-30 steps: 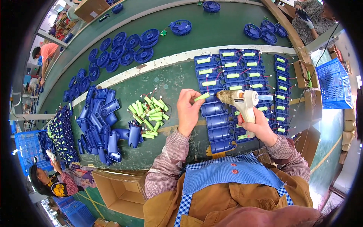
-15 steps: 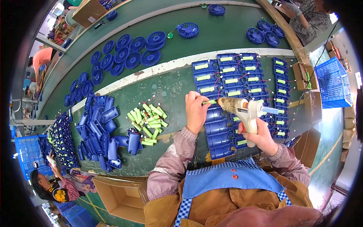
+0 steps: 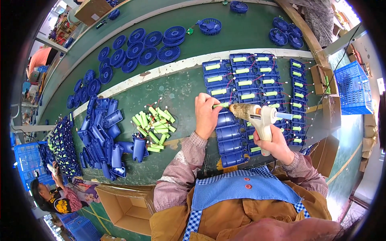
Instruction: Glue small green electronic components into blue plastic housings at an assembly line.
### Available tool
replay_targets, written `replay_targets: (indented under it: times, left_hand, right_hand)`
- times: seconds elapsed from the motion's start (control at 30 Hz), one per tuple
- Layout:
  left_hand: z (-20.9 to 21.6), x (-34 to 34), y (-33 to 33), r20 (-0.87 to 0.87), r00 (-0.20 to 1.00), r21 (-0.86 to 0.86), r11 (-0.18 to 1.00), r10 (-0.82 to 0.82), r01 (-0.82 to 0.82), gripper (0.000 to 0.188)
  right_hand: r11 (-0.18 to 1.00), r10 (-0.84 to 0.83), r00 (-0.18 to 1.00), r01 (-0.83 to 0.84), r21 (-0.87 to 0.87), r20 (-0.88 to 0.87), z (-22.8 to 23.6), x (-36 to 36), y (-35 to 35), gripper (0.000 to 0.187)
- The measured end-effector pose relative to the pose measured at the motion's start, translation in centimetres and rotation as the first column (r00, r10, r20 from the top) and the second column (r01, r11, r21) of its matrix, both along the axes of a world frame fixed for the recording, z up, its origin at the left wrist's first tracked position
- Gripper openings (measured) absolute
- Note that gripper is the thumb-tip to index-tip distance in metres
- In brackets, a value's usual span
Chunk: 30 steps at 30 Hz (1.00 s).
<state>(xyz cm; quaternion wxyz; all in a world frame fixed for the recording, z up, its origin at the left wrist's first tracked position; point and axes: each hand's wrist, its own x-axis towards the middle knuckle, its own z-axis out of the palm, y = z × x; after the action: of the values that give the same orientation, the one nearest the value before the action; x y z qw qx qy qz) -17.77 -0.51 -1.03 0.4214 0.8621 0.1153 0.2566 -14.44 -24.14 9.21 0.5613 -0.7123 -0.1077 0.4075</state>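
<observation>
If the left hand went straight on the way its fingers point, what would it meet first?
Most likely the nozzle of the glue gun, just beyond the green cell the left hand holds, though relative depth is unclear.

Factory workshop; blue casings (image 3: 230,147) in rows, fan grilles (image 3: 169,54), a glue gun (image 3: 265,117).

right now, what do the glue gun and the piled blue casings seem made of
Glue gun: likely white plastic, from its smooth body with soft sheen; browned nozzle material unclear. Piled blue casings: probably glossy moulded plastic, judging by highlights along curved shells.
</observation>
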Motion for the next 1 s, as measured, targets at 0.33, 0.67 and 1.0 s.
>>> replay_targets:
  times: [0.33, 0.67, 1.0]
  left_hand:
    - [-0.5, 0.3, 0.4, 0.028, 1.000, -0.017, 1.000, -0.012, 0.012, 0.021]
    - [-0.8, 0.8, 0.2, 0.120, 0.990, -0.219, 0.970, -0.081, 0.106, 0.021]
    - [-0.8, -0.4, 0.4, 0.106, 0.993, -0.359, 0.933, 0.047, -0.006, 0.016]
  right_hand:
    - [0.986, 0.012, 1.000, -0.016, 0.164, 0.025, 1.0, 0.4, 0.0, 0.034]
    - [0.933, -0.066, 0.998, 0.062, 0.353, -0.002, 0.9, -1.2, -1.9, 0.055]
    - [0.851, -0.056, 0.982, 0.142, 0.505, -0.181, -0.8, -1.5, -2.6, 0.052]
